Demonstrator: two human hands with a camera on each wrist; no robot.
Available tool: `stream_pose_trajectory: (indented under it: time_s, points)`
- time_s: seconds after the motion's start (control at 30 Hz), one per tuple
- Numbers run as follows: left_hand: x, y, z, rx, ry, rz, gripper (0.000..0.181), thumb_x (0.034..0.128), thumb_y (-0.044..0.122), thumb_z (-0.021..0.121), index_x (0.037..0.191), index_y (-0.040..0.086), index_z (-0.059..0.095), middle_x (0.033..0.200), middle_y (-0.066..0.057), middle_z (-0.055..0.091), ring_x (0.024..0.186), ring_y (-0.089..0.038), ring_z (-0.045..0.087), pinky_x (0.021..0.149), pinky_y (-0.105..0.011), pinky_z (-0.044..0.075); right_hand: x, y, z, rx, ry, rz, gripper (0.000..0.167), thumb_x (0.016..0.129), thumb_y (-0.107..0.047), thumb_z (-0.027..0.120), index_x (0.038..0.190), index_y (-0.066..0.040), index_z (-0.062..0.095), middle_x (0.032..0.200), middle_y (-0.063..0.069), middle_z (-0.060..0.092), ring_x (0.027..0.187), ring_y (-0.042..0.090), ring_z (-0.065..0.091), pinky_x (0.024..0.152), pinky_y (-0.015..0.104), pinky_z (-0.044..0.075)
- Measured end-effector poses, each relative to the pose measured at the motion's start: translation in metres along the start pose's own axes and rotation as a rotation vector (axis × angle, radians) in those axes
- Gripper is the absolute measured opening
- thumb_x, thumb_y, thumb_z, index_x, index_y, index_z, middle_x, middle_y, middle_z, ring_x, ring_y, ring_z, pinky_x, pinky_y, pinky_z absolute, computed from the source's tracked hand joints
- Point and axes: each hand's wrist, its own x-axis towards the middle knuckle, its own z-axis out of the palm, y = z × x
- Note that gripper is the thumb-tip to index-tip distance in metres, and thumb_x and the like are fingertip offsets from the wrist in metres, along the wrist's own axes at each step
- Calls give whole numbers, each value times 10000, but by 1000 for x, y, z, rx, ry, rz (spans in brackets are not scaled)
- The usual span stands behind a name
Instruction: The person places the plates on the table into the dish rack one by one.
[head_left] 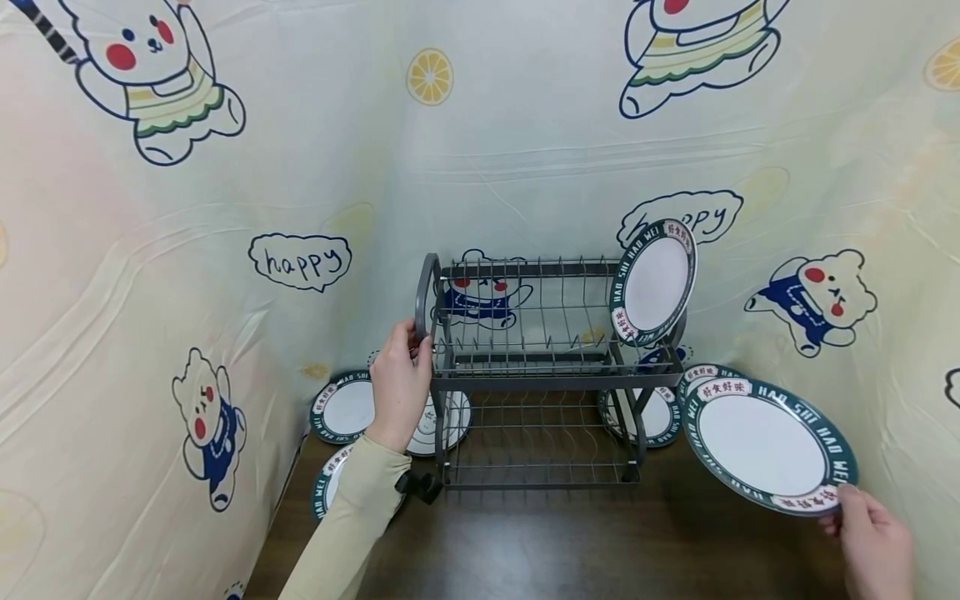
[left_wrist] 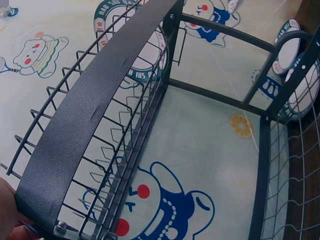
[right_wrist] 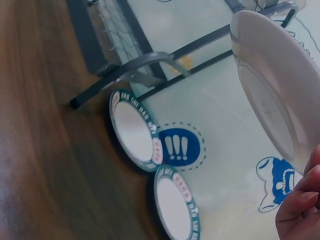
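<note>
Right hand point(head_left: 873, 533), lower right: thumb and fingers pinch the rim of the held plate point(head_left: 761, 442) at its lower right edge. Plate is in the air, tilted, printed face to the head camera; pale underside shows in the right wrist view. In the head view it looks long from upper left to lower right, upper left edge toward the rack point(head_left: 555, 384). Rack lies left of it and a bit farther off, long axis left to right. Right hand is nearer the rack's right end, but apart from it.

Left hand point(head_left: 397, 379): curled round the side bar point(head_left: 424, 292) at the rack's left end, holding it.

Farther: upper plate point(head_left: 652, 287) stands tilted at the right end of the upper tier. More plates sit low by the rack, left plate point(head_left: 342, 408) and right plate point(head_left: 660, 412) among them. Printed cloth point(head_left: 450, 183) behind everything.
</note>
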Motion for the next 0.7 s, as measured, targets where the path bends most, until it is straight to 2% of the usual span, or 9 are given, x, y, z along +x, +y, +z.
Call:
stream_pose_trajectory:
  time_s: [0.13,0.33,0.7]
  points:
    - [0,0,0,-3,1,5,244,1017,74,667,1230,-38,622,1106,-207,718,956,-359,738,836,-503,626,-3,-7,1,81,-8,-23,485,1053,-188,510,604,-151,688,519,-38,563,470,79,491,429,195,407]
    - [-1,0,0,-6,-1,3,245,1018,72,666,1233,-37,620,1111,-207,720,963,-356,738,841,-496,628,-8,-19,1,139,-26,-54,492,1044,-133,499,596,-140,702,516,-40,566,458,61,499,430,166,426]
    - [0,-1,0,-2,13,10,246,1015,68,669,1233,-39,628,1091,-205,723,945,-355,739,830,-494,628,-14,-44,3,119,3,-56,516,1069,-164,486,595,-133,685,530,-45,569,478,56,491,450,155,441]
